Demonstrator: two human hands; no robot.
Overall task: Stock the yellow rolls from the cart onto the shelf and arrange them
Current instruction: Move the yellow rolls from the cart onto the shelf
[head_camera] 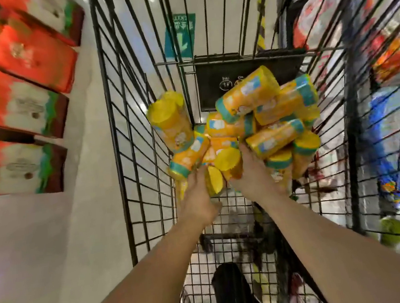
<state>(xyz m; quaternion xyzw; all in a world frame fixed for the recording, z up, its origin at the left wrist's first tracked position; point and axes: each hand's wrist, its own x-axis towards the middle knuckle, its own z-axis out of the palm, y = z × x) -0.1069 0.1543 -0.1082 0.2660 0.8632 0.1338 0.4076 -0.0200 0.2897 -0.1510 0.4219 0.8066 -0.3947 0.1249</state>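
Many yellow rolls heaped in wire cart | left hand grip clasped one roll | right hand grip clasped another | red boxes stood at left

The cart was thin black metal wire in a grid, matt, with a flat dark plastic panel at its far end. The yellow rolls wore glossy printed plastic film that caught the light, with smooth yellow ends. The red boxes looked like smooth, slightly shiny card, and the floor was pale and glossy.
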